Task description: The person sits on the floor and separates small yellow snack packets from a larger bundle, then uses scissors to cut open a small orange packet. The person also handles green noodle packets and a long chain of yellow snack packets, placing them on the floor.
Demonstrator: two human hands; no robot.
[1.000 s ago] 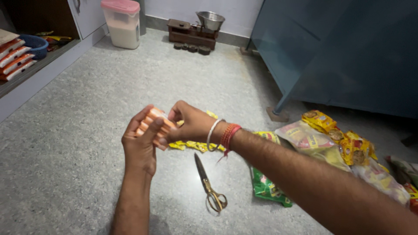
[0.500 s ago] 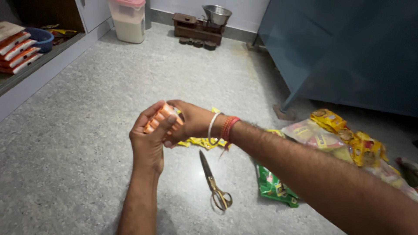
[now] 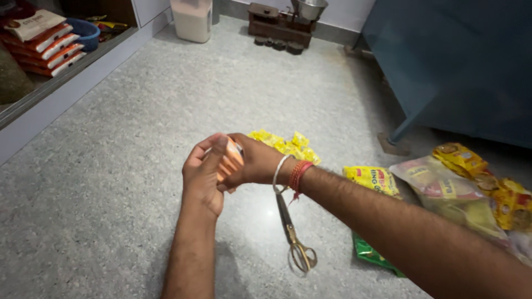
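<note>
1. The small orange packet sits pinched between my two hands, held up above the speckled grey stone floor.
2. My left hand curls around the packet from the near side, thumb pressed along its face; my right hand, with a metal bangle and red thread at the wrist, closes on it from the far side. Both are pinching it, neither is spread.
3. To handle it well, I judge I should keep both grips close to the packet's edge, so it neither slips nor crumples.
4. Just beyond the packet lies a heap of small yellow sachets.
5. Below the packet, near my right forearm, brass-handled scissors lie flat on the floor, blades shut.
6. Right of the packet are larger yellow and green snack bags.
7. Far beyond the packet stands a white plastic container.
</note>
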